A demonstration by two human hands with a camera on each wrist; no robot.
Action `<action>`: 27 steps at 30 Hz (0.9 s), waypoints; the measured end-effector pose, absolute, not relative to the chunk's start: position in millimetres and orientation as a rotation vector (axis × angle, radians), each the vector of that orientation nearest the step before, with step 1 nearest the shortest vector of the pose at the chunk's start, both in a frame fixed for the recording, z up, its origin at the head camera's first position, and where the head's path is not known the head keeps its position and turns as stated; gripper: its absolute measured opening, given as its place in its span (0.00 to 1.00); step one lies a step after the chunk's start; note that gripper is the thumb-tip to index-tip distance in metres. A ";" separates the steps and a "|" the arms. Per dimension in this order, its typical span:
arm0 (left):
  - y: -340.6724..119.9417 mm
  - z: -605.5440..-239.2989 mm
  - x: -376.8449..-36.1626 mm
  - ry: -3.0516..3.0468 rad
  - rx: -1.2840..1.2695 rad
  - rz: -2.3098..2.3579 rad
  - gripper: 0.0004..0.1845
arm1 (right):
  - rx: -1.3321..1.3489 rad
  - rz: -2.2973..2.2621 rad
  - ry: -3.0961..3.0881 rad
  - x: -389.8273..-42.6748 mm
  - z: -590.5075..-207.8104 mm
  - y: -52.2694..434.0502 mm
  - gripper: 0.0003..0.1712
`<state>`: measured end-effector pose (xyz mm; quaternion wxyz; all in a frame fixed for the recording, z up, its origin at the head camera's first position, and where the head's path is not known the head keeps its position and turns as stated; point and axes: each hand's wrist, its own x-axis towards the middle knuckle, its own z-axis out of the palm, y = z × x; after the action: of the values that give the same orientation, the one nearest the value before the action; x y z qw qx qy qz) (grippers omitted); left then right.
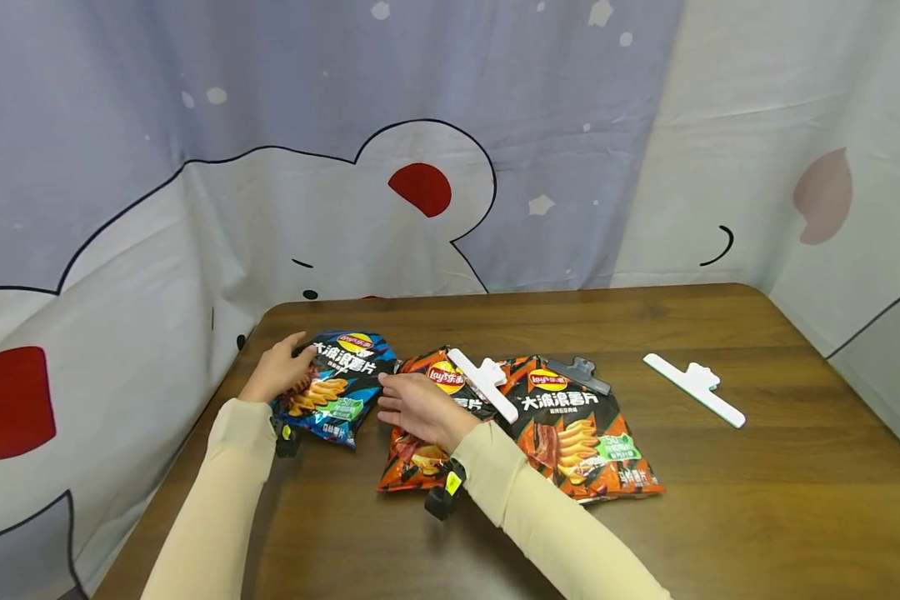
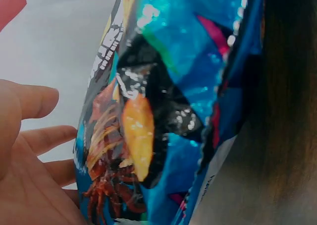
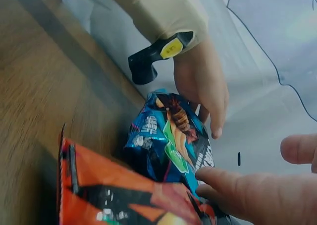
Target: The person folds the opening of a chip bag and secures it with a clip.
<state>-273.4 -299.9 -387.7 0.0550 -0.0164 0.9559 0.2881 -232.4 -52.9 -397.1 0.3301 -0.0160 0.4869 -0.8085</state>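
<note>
A blue Lay's chip bag (image 1: pixel 345 387) lies at the left of the table. My left hand (image 1: pixel 276 369) rests against its left side, fingers loosely extended, as the left wrist view also shows with the bag (image 2: pixel 168 96) beside the fingertips. My right hand (image 1: pixel 423 408) is held over the left orange Lay's bag (image 1: pixel 405 475), fingers extended toward the blue bag's right edge; whether they touch it I cannot tell. A white sealing clip (image 1: pixel 483 385) is across the top of that orange bag. The right orange bag (image 1: pixel 570 442) has a dark grey clip (image 1: pixel 579 375) at its top.
Another white clip (image 1: pixel 693 389) lies loose on the wooden table (image 1: pixel 757 500), right of the bags. The two orange bags lie side by side. A printed curtain (image 1: pixel 555 150) hangs behind the table and along its sides.
</note>
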 end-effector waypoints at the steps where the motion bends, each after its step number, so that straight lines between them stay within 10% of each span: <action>1: -300.4 -388.6 -273.9 2.905 -0.052 0.873 0.34 | -0.028 -2.122 1.262 -232.1 -397.1 -54.4 0.38; 27: -300.7 -403.6 -279.4 2.944 -0.128 0.905 0.32 | 0.112 -2.145 1.236 -239.1 -412.7 -74.3 0.39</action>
<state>-279.4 -300.7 -403.6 0.0297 -0.0417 0.9546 0.2935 -239.1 -74.3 -412.7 0.3258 0.0428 0.4717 -0.8182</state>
